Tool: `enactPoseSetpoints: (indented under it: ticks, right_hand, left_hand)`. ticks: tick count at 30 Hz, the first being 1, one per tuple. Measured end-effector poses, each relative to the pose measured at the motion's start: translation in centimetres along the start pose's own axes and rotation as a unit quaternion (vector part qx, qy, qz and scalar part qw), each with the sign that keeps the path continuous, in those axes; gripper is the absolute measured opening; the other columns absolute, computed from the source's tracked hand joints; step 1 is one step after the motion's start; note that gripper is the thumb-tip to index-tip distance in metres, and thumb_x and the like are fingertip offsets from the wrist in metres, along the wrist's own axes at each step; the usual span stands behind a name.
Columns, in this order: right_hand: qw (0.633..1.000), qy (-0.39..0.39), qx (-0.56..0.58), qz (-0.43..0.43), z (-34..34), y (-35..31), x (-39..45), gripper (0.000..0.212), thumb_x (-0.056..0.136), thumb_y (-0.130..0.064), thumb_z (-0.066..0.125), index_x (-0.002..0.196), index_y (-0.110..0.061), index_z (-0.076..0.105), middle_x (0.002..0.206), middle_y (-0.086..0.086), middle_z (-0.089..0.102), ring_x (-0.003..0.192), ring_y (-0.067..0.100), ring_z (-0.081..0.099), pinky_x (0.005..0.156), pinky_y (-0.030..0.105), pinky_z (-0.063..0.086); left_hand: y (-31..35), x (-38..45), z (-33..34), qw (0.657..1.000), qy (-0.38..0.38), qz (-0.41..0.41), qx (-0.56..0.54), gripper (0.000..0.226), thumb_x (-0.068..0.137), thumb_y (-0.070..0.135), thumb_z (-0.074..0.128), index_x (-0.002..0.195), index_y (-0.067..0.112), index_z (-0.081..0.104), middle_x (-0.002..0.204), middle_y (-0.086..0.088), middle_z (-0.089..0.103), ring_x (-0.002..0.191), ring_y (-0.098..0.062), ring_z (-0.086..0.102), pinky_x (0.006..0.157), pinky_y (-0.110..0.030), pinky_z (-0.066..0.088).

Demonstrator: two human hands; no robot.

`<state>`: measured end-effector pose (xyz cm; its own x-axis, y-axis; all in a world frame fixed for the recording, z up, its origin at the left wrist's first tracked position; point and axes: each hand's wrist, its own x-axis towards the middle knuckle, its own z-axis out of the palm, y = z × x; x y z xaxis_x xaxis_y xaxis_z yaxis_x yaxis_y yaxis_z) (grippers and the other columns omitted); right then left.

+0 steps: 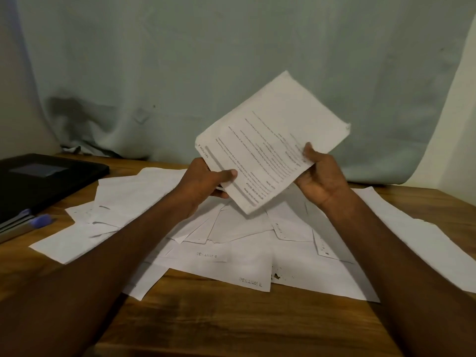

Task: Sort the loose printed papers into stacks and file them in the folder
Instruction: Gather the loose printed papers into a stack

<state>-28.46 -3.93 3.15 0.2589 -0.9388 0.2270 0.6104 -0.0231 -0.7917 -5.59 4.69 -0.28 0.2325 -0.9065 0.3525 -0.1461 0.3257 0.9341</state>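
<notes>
Both the left hand [206, 180] and right hand [319, 173] pinch a gathered stack [270, 148] above loose papers [231, 243]; squaring it probably comes next, then the folder [43, 179].

Both hands, left [206, 180] and right [319, 176], raised, fingers pinching.

Wooden table [231, 325] fills the lower view, grain running across, its far edge meeting a pale cloth backdrop. Loose printed sheets [226, 256] sprawl over the middle of it, overlapping at all angles, some face down with print showing through. One long sheet [417, 243] lies at the right edge of the spread. Over on the far left sits a black folder [43, 181], closed, flat. Just beside its near edge, a pen [28, 226] with a purple cap.
</notes>
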Motion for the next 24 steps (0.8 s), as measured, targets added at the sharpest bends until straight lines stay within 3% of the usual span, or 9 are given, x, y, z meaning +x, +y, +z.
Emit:
enactPoseSetpoints:
  ticks: [2,5,7,9,13,17,20,22,24]
  right_hand:
    - [0.968,0.09,-0.219,-0.087,0.2,0.7,0.3,0.038,0.097,-0.02,0.07,0.132,-0.012,0.058,0.122,0.006,0.072,0.111,0.024,0.07,0.101,0.047,0.056]
    - [0.795,0.222,-0.487,-0.287,-0.4,-0.2,0.3,0.09,0.086,-0.035,0.081,0.157,-0.016,0.028,0.155,0.007,0.044,0.141,0.026,0.047,0.114,0.047,0.041]
    - [0.642,0.218,-0.61,-0.409,-0.9,-1.9,0.0,0.099,0.085,-0.052,0.077,0.16,-0.019,0.024,0.165,0.006,0.029,0.151,0.023,0.031,0.117,0.055,0.029]
    - [0.585,0.152,-0.65,-0.46,-0.5,-3.1,-0.3,0.097,0.083,-0.066,0.07,0.16,-0.023,0.028,0.168,0.0,0.024,0.154,0.017,0.025,0.118,0.058,0.022]
    - [0.566,-0.019,-0.698,-0.438,1.0,-2.9,-1.3,0.096,0.08,-0.074,0.067,0.158,-0.03,0.032,0.166,-0.007,0.028,0.155,0.013,0.021,0.12,0.057,0.006]
    - [0.558,-0.062,-0.72,-0.408,1.1,-2.5,-1.3,0.052,0.088,-0.051,0.075,0.135,-0.03,0.063,0.131,-0.007,0.068,0.123,0.02,0.061,0.119,0.059,0.02]
    - [0.65,-0.002,-0.62,-0.439,1.4,-3.1,-1.7,0.02,0.091,-0.039,0.073,0.1,-0.023,0.08,0.082,-0.01,0.075,0.071,0.012,0.067,0.081,0.035,0.053]
    - [0.714,0.073,-0.551,-0.426,1.3,-4.3,-1.6,0.02,0.088,-0.038,0.075,0.093,-0.019,0.08,0.076,-0.01,0.073,0.068,0.011,0.066,0.066,0.028,0.051]
    - [0.776,0.117,-0.478,-0.395,0.8,-5.5,-1.4,0.02,0.086,-0.036,0.078,0.091,-0.016,0.079,0.078,-0.006,0.074,0.073,0.014,0.07,0.069,0.031,0.056]
  left_hand:
    - [-0.1,0.2,-0.5,1.0,0.021,0.005,0.017,0.027,0.092,0.01,0.075,0.117,0.016,0.067,0.107,-0.002,0.078,0.094,-0.022,0.077,0.068,-0.035,0.064]
    - [0.6,0.4,-1.6,0.997,0.007,0.032,0.07,0.022,0.095,0.007,0.07,0.11,0.023,0.068,0.102,0.009,0.076,0.091,-0.014,0.076,0.066,-0.028,0.062]
    - [1.3,0.3,-2.0,0.996,-0.007,0.041,0.085,0.023,0.096,0.003,0.064,0.103,0.024,0.069,0.099,0.013,0.077,0.087,-0.01,0.077,0.066,-0.023,0.061]
    - [1.6,0.2,-2.3,0.994,-0.023,0.042,0.102,0.023,0.096,0.002,0.062,0.1,0.024,0.071,0.095,0.013,0.078,0.087,-0.011,0.077,0.07,-0.024,0.061]
    - [1.8,-0.1,-2.6,0.991,-0.058,0.021,0.121,0.025,0.093,0.012,0.069,0.118,0.015,0.068,0.112,0.001,0.077,0.099,-0.022,0.075,0.09,-0.04,0.061]
    - [2.4,-0.2,-3.0,0.993,-0.075,0.02,0.089,0.028,0.095,0.01,0.068,0.123,0.009,0.069,0.116,-0.004,0.077,0.103,-0.025,0.075,0.096,-0.047,0.059]
    - [2.7,-0.2,-3.7,0.996,-0.07,0.033,0.042,0.041,0.082,0.023,0.078,0.121,0.012,0.072,0.116,-0.006,0.077,0.108,-0.028,0.073,0.097,-0.049,0.057]
    - [2.4,-0.1,-4.2,0.997,-0.056,0.035,0.039,0.049,0.078,0.025,0.082,0.124,0.013,0.07,0.115,-0.007,0.077,0.107,-0.028,0.074,0.099,-0.054,0.056]
    - [1.9,-0.1,-4.6,0.998,-0.057,0.027,0.027,0.048,0.084,0.02,0.08,0.129,0.015,0.066,0.115,-0.009,0.077,0.106,-0.028,0.074,0.1,-0.056,0.055]
